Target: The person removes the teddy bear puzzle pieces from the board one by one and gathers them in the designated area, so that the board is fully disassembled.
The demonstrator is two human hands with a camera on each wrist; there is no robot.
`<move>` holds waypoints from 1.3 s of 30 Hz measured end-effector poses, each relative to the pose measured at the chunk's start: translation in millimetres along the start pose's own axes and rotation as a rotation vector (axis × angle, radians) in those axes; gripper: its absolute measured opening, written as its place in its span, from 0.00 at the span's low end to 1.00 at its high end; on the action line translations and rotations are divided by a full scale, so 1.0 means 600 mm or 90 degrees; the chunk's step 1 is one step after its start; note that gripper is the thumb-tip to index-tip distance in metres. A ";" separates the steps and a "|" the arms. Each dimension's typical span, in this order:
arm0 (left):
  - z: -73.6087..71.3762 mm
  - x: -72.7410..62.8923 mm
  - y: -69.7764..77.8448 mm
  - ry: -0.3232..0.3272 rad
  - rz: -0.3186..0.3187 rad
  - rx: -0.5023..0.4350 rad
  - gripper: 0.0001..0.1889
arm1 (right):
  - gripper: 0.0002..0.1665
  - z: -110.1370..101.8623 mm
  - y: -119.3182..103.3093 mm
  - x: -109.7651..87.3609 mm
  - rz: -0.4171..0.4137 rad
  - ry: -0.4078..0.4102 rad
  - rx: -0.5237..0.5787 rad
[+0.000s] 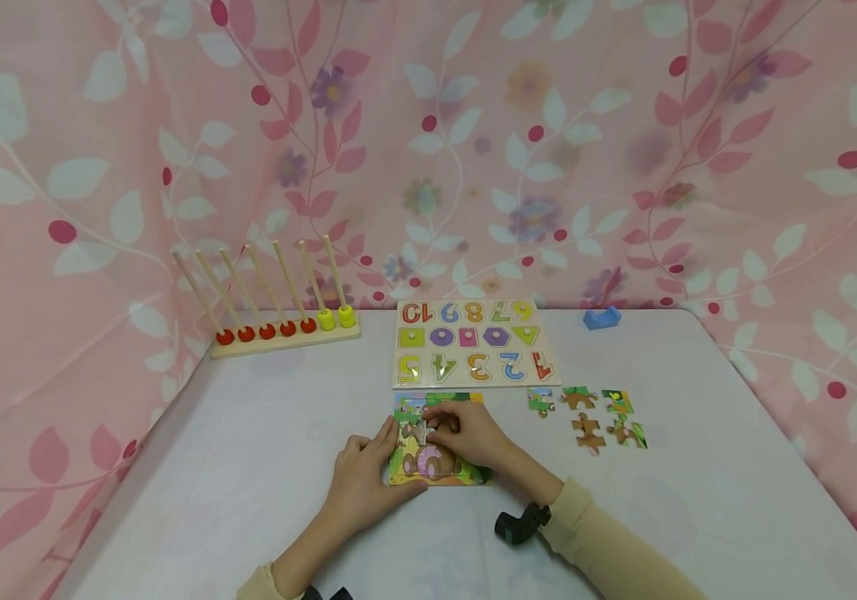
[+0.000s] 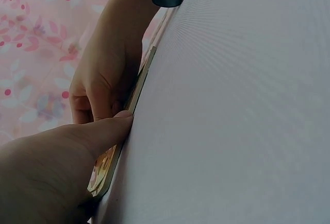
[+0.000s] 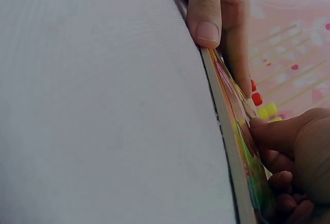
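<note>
A jigsaw board (image 1: 439, 468) with a brown bear picture lies on the table, partly filled with pieces. My left hand (image 1: 363, 479) grips its left side, fingers along the left edge and thumb at the near edge; the thumb (image 3: 207, 26) shows there in the right wrist view. Over the board's upper middle, my right hand (image 1: 472, 431) pinches a small puzzle piece (image 1: 422, 431), whose face is washed out by glare. The right hand's palm hides the board's upper right part. Right of the board lie several loose pieces, among them a brown one (image 1: 588, 430).
Behind the jigsaw stands a number-and-shape peg board (image 1: 458, 385) close to its far edge. A counting rack (image 1: 286, 340) with red and yellow beads is at the back left. A small blue block (image 1: 602, 317) sits at the back right, before a floral curtain (image 1: 428, 167).
</note>
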State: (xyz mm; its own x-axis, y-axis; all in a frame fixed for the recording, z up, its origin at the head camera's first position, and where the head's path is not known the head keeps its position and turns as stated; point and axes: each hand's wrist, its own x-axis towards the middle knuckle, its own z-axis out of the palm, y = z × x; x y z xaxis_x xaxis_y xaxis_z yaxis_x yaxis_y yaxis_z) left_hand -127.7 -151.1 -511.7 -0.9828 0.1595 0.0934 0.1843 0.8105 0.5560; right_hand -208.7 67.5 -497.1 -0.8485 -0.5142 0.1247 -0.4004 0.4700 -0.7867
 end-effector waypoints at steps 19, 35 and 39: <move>0.003 0.001 -0.001 0.037 0.016 0.024 0.37 | 0.13 0.001 0.004 -0.002 0.004 -0.006 0.016; 0.001 0.001 -0.001 0.032 0.022 0.023 0.37 | 0.14 0.000 0.005 -0.001 0.005 -0.007 0.000; 0.000 0.002 0.000 0.028 0.017 0.030 0.37 | 0.14 0.000 0.004 -0.001 0.015 -0.007 -0.004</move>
State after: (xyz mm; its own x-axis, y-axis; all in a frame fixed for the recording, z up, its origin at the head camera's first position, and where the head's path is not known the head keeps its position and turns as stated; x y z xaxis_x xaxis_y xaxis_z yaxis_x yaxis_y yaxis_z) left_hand -128.8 -151.0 -511.5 -0.9768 0.1577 0.1450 0.2106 0.8320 0.5133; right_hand -208.9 68.8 -498.9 -0.8543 -0.5102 0.0991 -0.3819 0.4869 -0.7856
